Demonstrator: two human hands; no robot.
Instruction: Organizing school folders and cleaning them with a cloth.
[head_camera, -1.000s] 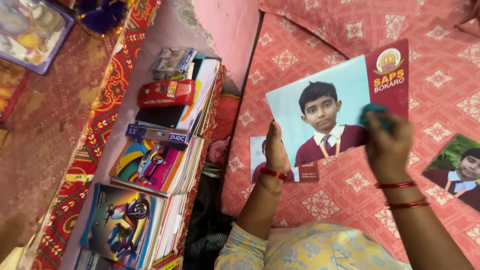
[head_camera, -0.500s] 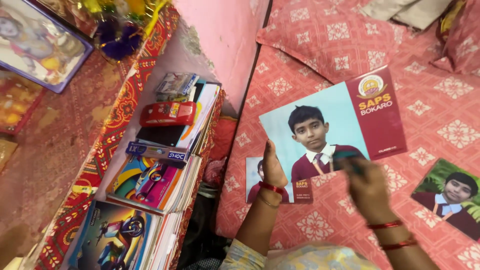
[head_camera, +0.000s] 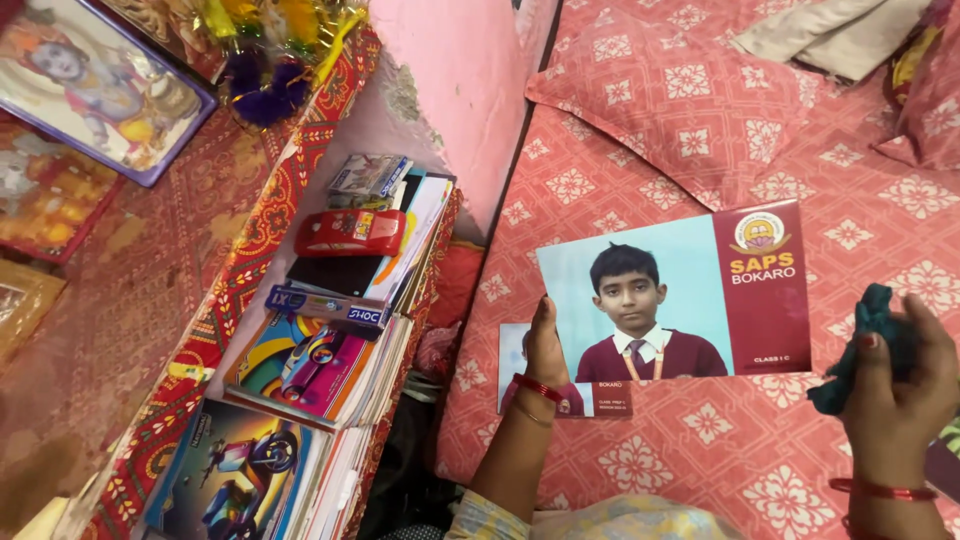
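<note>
Gripping portrait photo (head_camera: 690, 290) edge, left hand (head_camera: 546, 350) | right hand (head_camera: 895, 375) fisted around teal cloth (head_camera: 862, 345)

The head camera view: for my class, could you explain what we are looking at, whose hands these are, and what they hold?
The camera sits on a person's head and looks down, so both hands are the wearer's own. The left hand holds a large school portrait photo by its left edge, above a bed with a red patterned bedsheet. A smaller photo lies under it. The right hand, off to the side, grips a dark teal cloth. To the left, stacked books carry a red toy car.
</note>
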